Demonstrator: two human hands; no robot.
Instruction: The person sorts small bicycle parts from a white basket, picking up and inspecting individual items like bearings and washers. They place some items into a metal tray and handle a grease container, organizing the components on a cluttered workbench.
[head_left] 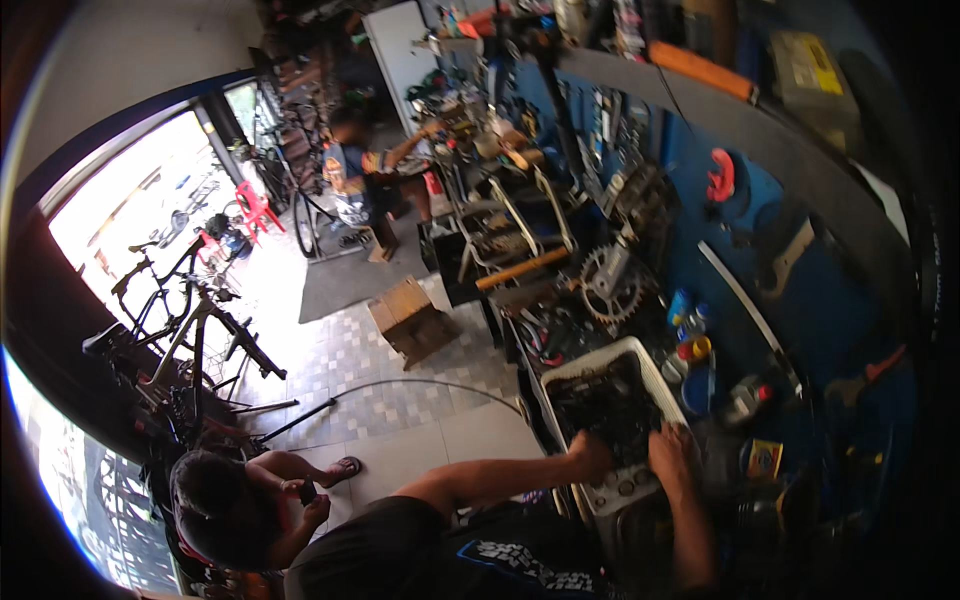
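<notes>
A cream plastic basket full of dark, greasy-looking metal parts stands on the workbench in front of me. My left hand reaches over its near left part, down among the parts. Its fingers are dark and blurred, so what they touch is hidden. At the basket's near right edge is my right hand, with the fingers closed over the rim. Round metal pieces show at the near end, below and between my hands.
Beyond the basket lie a large chainring and tools. Bottles line the right, below a tool wall. At left are a seated person with a phone and bike frames. A cardboard box stands on the floor; another person sits farther off.
</notes>
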